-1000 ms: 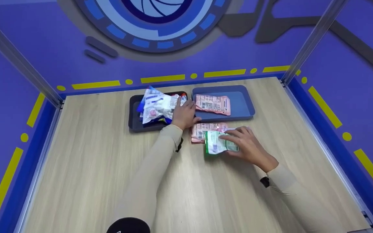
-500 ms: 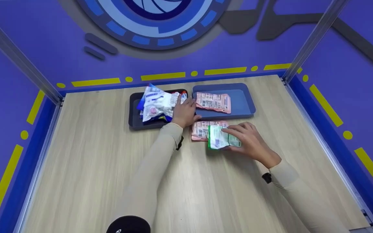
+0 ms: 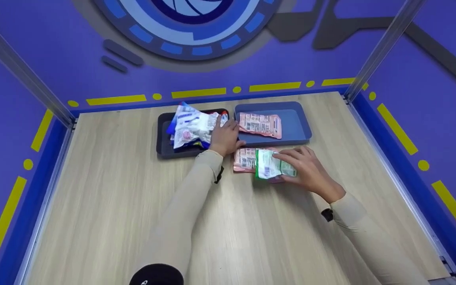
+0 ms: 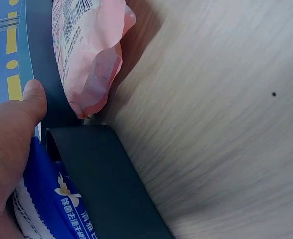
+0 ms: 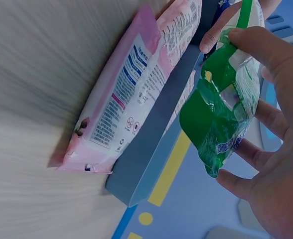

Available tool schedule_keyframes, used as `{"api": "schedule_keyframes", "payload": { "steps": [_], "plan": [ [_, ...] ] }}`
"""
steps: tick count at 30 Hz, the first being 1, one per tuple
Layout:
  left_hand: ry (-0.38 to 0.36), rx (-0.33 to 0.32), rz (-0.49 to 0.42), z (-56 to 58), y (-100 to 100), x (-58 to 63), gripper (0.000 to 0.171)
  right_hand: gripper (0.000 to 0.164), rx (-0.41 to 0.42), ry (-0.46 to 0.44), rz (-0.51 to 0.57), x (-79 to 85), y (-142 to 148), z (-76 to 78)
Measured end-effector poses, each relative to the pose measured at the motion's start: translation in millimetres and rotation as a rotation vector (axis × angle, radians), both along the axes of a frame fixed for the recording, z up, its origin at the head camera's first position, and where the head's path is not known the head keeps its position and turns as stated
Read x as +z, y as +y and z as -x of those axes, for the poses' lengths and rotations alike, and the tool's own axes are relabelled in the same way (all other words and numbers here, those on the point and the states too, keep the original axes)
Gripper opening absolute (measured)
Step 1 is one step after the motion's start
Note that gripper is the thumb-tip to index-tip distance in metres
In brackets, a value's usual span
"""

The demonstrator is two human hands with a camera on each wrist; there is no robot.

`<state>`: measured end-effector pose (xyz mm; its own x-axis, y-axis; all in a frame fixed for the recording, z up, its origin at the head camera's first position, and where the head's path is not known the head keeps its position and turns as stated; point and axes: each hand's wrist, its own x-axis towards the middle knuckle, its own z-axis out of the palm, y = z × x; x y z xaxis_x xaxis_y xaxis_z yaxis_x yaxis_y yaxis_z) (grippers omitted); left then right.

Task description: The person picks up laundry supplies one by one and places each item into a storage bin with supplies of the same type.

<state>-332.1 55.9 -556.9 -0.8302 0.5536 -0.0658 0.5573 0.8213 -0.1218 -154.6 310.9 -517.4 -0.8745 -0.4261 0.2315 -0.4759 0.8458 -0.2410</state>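
My right hand (image 3: 311, 170) grips a soft green-and-white packet (image 3: 267, 164) between thumb and fingers. In the right wrist view the green packet (image 5: 216, 109) hangs over the table, beside a pink-and-white packet (image 5: 121, 94). From the head, the held packet overlaps a pink packet (image 3: 244, 160) lying in front of the trays. My left hand (image 3: 225, 138) rests with fairly straight fingers over the right end of the dark tray (image 3: 164, 152), at a white packet (image 3: 188, 128). In the left wrist view its thumb is near a blue packet (image 4: 54, 191).
A blue-grey tray (image 3: 297, 130) stands right beside the dark tray, with a pink packet (image 3: 261, 125) on its left side. Several packets are heaped in the dark tray. Purple walls (image 3: 22, 118) enclose the wooden table (image 3: 113, 198) at the back and sides.
My right hand has carried the green-and-white packet slightly away from me and to the right, over the pink packet. My left hand has stayed at the dark tray.
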Motion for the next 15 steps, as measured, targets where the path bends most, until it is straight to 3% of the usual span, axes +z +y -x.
{"api": "schedule_keyframes", "payload": {
  "steps": [15],
  "plan": [
    [0.019,-0.001,0.022,1.3,-0.3,-2.0,0.075,0.07,0.049,0.085,-0.009,5.6,4.5,9.7]
  ]
}}
